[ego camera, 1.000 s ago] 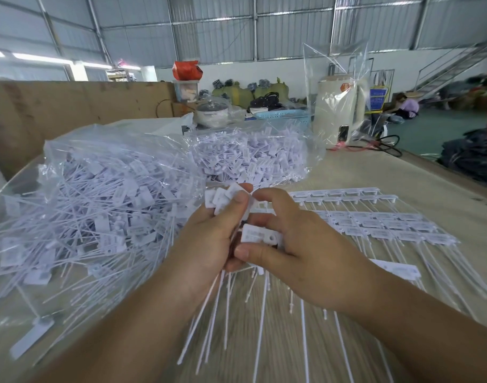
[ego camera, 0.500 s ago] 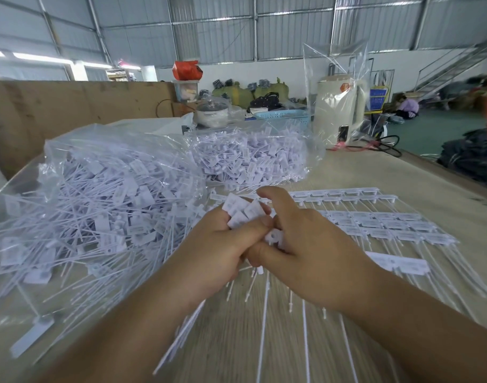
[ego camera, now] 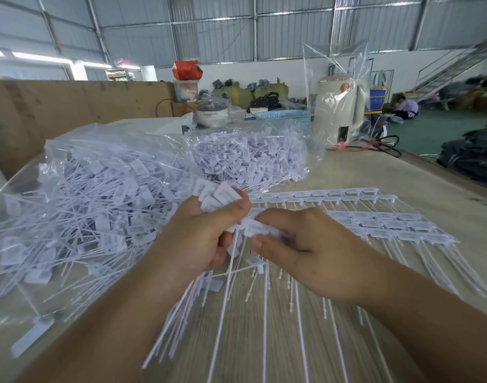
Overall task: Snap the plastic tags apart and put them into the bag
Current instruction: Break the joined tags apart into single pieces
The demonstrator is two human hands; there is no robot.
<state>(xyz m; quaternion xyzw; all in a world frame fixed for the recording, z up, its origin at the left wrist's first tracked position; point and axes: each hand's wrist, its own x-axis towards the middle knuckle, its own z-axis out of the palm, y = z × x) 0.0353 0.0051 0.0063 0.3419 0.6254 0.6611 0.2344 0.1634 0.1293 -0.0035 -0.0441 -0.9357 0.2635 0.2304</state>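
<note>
Tags now sit in two separate holds, where half a second ago our hands were pressed together over one tight cluster. Our left hand (ego camera: 200, 239) grips a fanned bunch of loose tags (ego camera: 223, 196), their flat heads sticking up above the thumb and their thin tails (ego camera: 181, 313) trailing down toward us across the table (ego camera: 375, 172). Our right hand (ego camera: 300, 247) has drawn slightly away and pinches the strip piece (ego camera: 257, 226) between thumb and forefinger; its remaining tails hang below the knuckles. We read the gap as a snap just made or nearly made, so one more tag joins the left bunch, though the blur keeps us from seeing the break itself.

One loose tag (ego camera: 254, 261) lies just under the hands; we cannot tell whether it has fallen free or hangs from the piece.

Unbroken strips (ego camera: 375, 219) lie in rows on the table just beyond and right of our right hand, so plenty of snapping is left. The open bag (ego camera: 79, 205) of finished tags spreads just to the left of our left hand, near enough for a short drop. A second filled bag (ego camera: 253, 158) lies beyond it. Nothing from the left bunch has gone in yet; in our judgement it will once the piece is used up.
</note>
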